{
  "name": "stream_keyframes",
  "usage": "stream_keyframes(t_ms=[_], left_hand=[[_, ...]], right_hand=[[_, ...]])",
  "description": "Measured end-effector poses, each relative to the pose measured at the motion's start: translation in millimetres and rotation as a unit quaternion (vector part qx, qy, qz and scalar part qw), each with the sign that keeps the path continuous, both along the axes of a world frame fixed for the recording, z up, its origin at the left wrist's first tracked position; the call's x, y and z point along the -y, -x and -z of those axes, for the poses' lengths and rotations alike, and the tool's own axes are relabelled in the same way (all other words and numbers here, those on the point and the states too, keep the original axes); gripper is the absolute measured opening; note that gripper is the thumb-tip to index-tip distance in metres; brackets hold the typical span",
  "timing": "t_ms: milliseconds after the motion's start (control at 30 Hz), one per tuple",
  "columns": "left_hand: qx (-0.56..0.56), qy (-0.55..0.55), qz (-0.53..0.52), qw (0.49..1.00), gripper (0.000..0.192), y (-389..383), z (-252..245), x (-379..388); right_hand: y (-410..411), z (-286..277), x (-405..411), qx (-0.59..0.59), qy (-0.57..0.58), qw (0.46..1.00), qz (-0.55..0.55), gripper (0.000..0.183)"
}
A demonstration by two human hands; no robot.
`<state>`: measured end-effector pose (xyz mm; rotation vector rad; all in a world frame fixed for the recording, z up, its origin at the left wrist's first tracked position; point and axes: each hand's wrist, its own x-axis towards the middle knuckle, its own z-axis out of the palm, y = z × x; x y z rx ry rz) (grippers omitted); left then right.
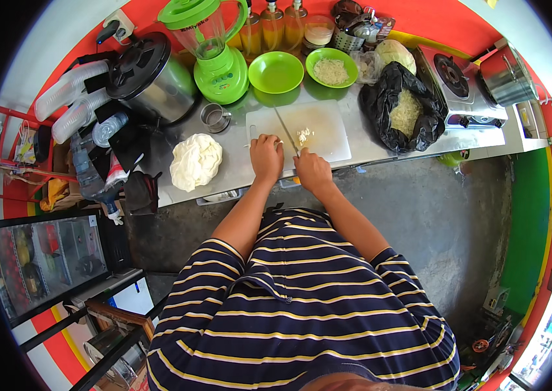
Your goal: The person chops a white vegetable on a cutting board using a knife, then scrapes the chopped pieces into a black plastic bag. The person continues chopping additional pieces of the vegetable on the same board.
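Note:
A white plastic cutting board point(322, 115) lies on the steel counter before me. My right hand point(313, 170) grips a kitchen knife point(286, 126) whose blade points away across the board. Left of the blade, the bent fingers of my left hand point(267, 157) press a small pale piece of food point(279, 142) onto the board, mostly hidden under the fingertips. Small pale chopped bits point(305, 135) are heaped to the right of the knife. Further left on the counter sits a crumpled white plastic bag or cloth point(196, 162).
Behind the board stand a green blender point(220, 73), an empty green bowl point(276, 72) and a green bowl of pale shreds point(332, 72). A black plastic bag point(378, 110) of shreds is at right, near a gas stove point(457, 93). A metal cup point(215, 118) stands left.

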<state>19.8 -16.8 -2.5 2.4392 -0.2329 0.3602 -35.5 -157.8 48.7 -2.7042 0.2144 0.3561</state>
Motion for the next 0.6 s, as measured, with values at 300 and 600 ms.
stream_keyframes(t_ms=[300, 600], left_hand=[[-0.055, 0.038, 0.029, 0.997, 0.007, -10, 2, 4], [-0.059, -0.005, 0.021, 0.998, 0.008, -11, -5, 6]], right_hand=[[-1, 5, -8, 0.000, 0.028, 0.999, -0.031, 0.036], [-4, 34, -24, -0.002, 0.091, 0.996, -0.022, 0.023]])
